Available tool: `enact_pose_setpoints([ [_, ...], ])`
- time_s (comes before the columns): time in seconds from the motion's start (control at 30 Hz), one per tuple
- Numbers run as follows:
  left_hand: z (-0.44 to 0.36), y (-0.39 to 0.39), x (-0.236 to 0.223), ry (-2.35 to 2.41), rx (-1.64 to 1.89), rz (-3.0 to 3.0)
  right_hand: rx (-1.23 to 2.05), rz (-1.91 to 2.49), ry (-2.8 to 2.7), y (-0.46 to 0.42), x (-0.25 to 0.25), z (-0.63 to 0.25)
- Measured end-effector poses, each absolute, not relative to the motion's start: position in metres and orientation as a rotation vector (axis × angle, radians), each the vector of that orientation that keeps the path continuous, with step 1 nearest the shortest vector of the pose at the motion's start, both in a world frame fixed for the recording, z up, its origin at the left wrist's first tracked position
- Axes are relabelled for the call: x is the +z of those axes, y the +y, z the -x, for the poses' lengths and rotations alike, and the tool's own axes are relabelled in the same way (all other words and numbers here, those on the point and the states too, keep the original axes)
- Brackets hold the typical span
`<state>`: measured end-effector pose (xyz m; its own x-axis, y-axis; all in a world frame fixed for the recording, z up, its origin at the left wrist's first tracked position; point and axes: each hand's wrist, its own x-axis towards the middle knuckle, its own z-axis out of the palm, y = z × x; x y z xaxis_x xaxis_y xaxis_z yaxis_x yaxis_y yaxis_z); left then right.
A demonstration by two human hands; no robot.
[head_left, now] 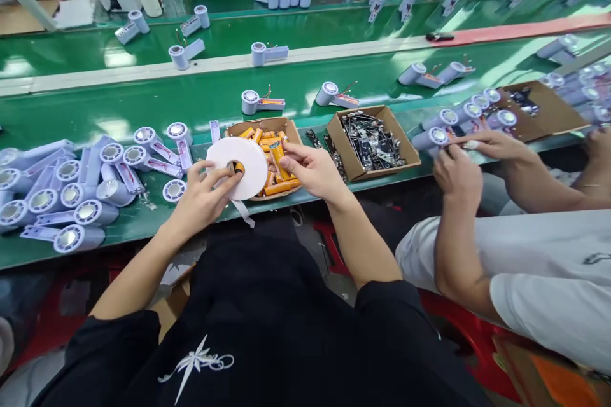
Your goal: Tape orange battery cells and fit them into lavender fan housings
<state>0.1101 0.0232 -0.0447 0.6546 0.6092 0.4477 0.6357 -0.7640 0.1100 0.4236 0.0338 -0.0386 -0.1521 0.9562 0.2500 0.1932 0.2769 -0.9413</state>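
Observation:
My left hand [203, 194] grips a white roll of tape [238, 167] by its edge, a loose end hanging below it. My right hand [310, 168] pinches an orange cylindrical battery [278, 159] just right of the roll. Both hands hover over a small cardboard box [291, 130] filled with several orange batteries, at the near edge of the green bench [191, 98].
A pile of pale purple fan housings [71, 181] lies to the left. A cardboard box of dark circuit boards [370, 140] sits to the right. A co-worker's hands [472, 156] handle fan parts further right. More housings ride the conveyor belt [267, 54] behind.

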Motion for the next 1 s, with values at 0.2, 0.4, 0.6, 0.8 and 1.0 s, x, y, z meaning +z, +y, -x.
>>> enact_pose_setpoints([
  [0.2, -0.105, 0.037, -0.036, -1.025, -0.626, 2.879, 0.789, 1.255, -1.665, 0.039, -0.020, -0.424],
  [0.4, -0.104, 0.047, -0.012, -0.897, -0.416, 2.909, 1.016, 1.133, -1.623, 0.055, -0.026, -0.420],
  [0.6, -0.128, 0.026, -0.027, -0.987, -0.690, 2.926, 0.809, 1.128, -1.091, 0.040, -0.068, -0.373],
  [0.8, -0.148, -0.015, -0.052, -0.624, -0.863, 3.253, 0.568, 1.138, -0.853, 0.062, -0.077, -0.425],
  [1.0, -0.141, 0.055, -0.027, -1.082, -0.528, 3.177, 0.654, 1.077, -1.044, 0.038, -0.066, -0.420],
])
